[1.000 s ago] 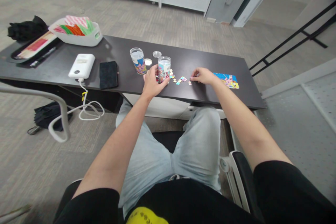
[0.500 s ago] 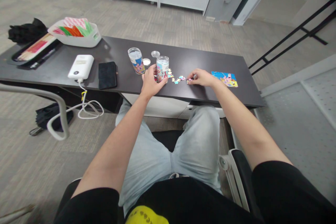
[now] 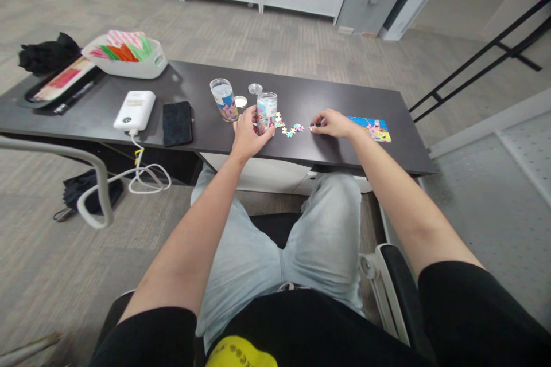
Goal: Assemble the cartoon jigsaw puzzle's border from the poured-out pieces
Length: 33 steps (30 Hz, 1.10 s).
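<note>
My left hand (image 3: 248, 135) is wrapped round the lower part of a clear jar (image 3: 267, 110) with a printed label, which stands upright on the dark table. Several small jigsaw pieces (image 3: 289, 132) lie loose just right of that jar. Beyond them my right hand (image 3: 332, 124) is pinched at the table top, with a jigsaw piece (image 3: 312, 127) at its fingertips. A colourful picture card (image 3: 379, 130) lies flat to the right, partly covered by my right wrist. Left of my left hand stands a second labelled jar (image 3: 224, 101), open at the top.
Two round lids (image 3: 255, 89) lie behind the jars. Further left are a black phone (image 3: 177, 123), a white power bank (image 3: 135, 110) with a cable hanging off the edge, a white basket (image 3: 129, 68) of colourful strips, and a black tray (image 3: 43, 104).
My right hand has shifted slightly away from me and to the right, the jigsaw piece moving with its fingertips. My left hand stays round the jar.
</note>
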{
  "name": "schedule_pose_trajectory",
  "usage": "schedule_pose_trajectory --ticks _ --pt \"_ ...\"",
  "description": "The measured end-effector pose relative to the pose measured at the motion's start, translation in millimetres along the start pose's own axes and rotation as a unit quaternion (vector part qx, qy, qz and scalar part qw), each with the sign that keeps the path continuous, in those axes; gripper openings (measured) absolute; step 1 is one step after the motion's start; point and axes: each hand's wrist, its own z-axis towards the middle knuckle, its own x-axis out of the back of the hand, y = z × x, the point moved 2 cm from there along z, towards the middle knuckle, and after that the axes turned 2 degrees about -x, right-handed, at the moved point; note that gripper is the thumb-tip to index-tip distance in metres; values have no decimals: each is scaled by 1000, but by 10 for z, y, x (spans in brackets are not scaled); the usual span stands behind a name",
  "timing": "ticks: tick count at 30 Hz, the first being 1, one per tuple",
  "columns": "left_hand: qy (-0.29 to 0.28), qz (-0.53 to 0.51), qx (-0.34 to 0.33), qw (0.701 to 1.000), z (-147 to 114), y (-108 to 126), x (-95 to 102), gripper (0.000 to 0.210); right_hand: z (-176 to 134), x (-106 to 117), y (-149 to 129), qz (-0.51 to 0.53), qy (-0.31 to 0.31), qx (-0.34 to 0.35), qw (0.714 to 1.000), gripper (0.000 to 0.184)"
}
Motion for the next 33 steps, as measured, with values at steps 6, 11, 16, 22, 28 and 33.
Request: schedule_pose_trajectory --ticks 6,11,16,22,28,33 --pt "2 1 3 1000 0 31 23 87 63 29 -197 -11 -57 -28 998 16" --pt "-4 4 7 1000 -1 69 52 86 50 -10 -336 -1 -53 -32 998 30" --pt "-13 13 0 1000 -8 137 81 87 46 122 -499 57 9 24 998 21" --pt "-27 22 -10 999 -29 183 115 90 314 313 -1107 139 104 196 965 34" --pt "16 6 -3 1000 -55 145 76 87 478 130 -1299 111 172 220 954 28" --pt "134 -29 18 990 -137 -29 158 74 326 -312 -904 61 144 125 980 46"
